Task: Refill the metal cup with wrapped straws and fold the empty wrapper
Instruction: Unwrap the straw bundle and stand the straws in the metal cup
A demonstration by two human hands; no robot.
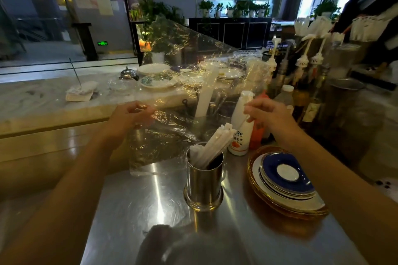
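Both hands are raised above the steel desk (137,204), stretching a large clear plastic wrapper (172,84) between them: the left hand (127,117) has its grip pinched shut on the sheet's left edge, and the right hand (266,112) has its grip pinched shut on the right edge. The metal cup (204,183) stands on the desk below and between the hands, with wrapped straws (212,145) leaning out of it toward the right. A stack of plates (284,180) sits just beside the cup, and a white bottle (242,127) stands behind it.
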